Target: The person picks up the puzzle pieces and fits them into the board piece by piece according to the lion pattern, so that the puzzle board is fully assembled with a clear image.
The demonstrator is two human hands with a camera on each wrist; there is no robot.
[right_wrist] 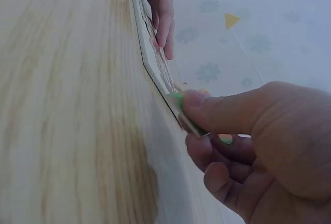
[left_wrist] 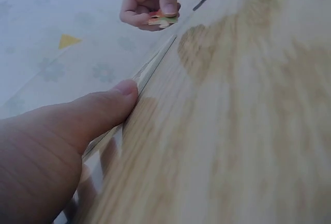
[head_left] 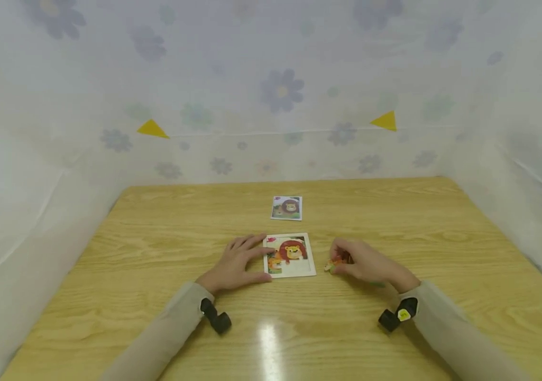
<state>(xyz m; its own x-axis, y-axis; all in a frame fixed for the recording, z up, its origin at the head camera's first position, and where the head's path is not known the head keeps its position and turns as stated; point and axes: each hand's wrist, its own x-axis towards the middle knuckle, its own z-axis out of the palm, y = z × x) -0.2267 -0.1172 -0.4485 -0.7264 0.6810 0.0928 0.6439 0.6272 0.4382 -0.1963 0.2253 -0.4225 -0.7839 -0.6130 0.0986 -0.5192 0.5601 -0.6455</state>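
A square lion jigsaw board (head_left: 299,269) with a white frame lies on the table. Several pieces fill its upper and left parts, while its lower right shows bare white. My left hand (head_left: 239,263) rests along the board's left side, fingers spread. In the left wrist view, the thumb (left_wrist: 116,97) lies against the frame's near edge. Just right of the board, my right hand (head_left: 363,262) pinches a jigsaw piece (head_left: 331,264) coloured orange and green between thumb and fingers. The right wrist view shows this piece (right_wrist: 192,123) tilted, its green face partly under the thumb.
Behind the board lies a square picture card (head_left: 286,208) with a lion on it. A small green flat piece (head_left: 377,284) lies on the wooden table (head_left: 271,312) below the right hand. Flowered white cloth (head_left: 232,95) with two yellow triangles hangs around the table's back and sides.
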